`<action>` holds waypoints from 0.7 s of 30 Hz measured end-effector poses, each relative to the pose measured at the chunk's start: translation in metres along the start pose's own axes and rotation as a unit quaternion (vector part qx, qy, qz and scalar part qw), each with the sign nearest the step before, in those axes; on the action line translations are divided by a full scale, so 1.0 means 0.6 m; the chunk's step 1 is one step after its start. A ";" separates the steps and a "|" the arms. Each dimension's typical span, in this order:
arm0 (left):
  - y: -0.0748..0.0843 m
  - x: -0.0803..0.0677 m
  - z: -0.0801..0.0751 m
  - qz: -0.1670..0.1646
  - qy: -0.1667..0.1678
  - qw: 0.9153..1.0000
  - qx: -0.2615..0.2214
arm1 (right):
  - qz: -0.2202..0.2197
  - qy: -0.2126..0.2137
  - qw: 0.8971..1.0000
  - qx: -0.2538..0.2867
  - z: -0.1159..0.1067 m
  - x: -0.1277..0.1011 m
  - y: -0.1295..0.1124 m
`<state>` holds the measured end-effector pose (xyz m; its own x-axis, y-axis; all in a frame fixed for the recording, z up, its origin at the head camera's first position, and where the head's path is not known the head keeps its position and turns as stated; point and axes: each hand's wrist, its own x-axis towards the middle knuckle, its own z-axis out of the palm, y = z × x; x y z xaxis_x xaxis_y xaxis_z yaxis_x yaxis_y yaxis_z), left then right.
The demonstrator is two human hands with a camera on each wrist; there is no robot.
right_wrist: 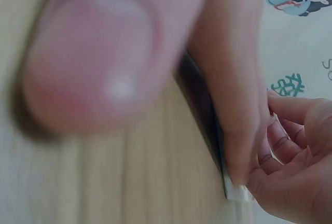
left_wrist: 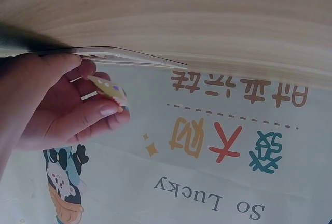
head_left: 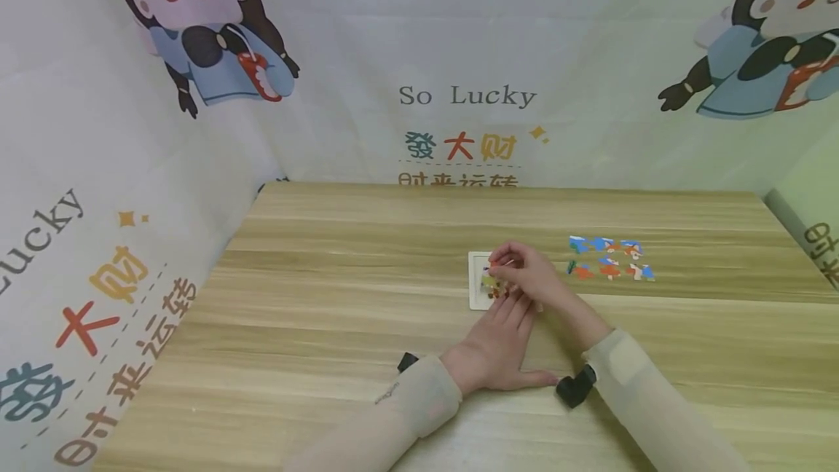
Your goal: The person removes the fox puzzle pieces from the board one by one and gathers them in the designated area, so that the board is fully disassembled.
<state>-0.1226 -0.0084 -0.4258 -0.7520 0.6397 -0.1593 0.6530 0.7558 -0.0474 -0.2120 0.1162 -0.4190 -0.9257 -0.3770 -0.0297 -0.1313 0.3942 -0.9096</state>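
A small white puzzle tray (head_left: 473,296) lies on the table with coloured patches inside its frame. My left hand (head_left: 494,348) lies palm down, its straight fingers over the tray's near right edge and its thumb stretched to the right. Above the tray, my right hand (head_left: 534,275) pinches a puzzle piece between thumb and fingers. In the left wrist view this puzzle piece (left_wrist: 110,87) is tilted, mostly pale yellow with orange and a purple spot. The left thumb (right_wrist: 93,63) looms large in the right wrist view, and the fingers hide part of the tray.
Right of the tray, several loose puzzle pieces (head_left: 609,269) lie in two rows on the wooden table (head_left: 328,268), in blue, orange and white. A printed cloth (head_left: 472,35) hangs behind the table and along its sides. A black wrist camera (head_left: 577,386) sits by the right cuff.
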 end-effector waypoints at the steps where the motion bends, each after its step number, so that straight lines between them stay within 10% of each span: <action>1: 0.001 0.001 0.000 -0.002 -0.005 1.000 -0.002 | 0.001 0.004 1.000 0.000 -0.004 -0.002 0.000; 21: 0.003 0.003 0.000 -0.011 -0.013 1.000 0.008 | 0.037 0.048 0.998 0.002 -0.106 -0.069 0.035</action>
<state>-0.1227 -0.0057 -0.4260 -0.7638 0.6186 -0.1841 0.6376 0.7676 -0.0660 -0.1992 0.1934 -0.4108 -0.9627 -0.2647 -0.0565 -0.0607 0.4148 -0.9079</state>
